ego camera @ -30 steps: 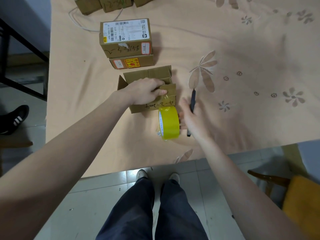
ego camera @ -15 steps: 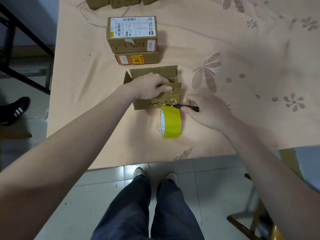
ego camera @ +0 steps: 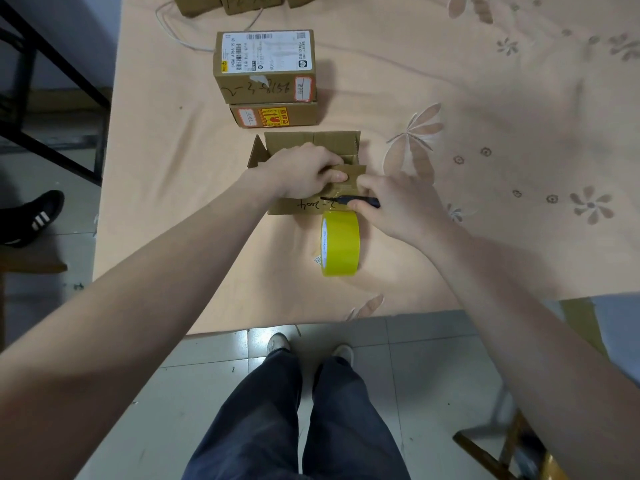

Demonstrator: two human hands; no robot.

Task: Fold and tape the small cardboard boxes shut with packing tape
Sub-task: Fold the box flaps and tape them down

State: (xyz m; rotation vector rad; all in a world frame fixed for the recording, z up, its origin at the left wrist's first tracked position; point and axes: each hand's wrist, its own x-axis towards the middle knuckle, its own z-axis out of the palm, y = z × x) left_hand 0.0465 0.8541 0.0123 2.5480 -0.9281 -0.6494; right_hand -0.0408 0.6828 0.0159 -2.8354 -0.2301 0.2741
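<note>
A small cardboard box (ego camera: 313, 143) with handwriting on its near side lies on the cloth-covered table (ego camera: 450, 237); its far flap stands up. My left hand (ego camera: 301, 173) presses the folded flaps down on top of the box. My right hand (ego camera: 398, 206) grips a black knife (ego camera: 349, 200), with the blade held across the box's near top edge. A yellow roll of packing tape (ego camera: 341, 242) stands on its edge just in front of the box, with a strip running up to it.
Two sealed boxes (ego camera: 266, 67) are stacked right behind the box, and more boxes (ego camera: 242, 1) line the far edge with a white cable. A black frame (ego camera: 52, 98) and someone's shoe (ego camera: 31, 216) are at left; a wooden chair (ego camera: 502, 452) is at lower right.
My right hand picked the knife up off the table and brought it left to the box's near edge above the tape roll. My left hand stayed on the flaps.
</note>
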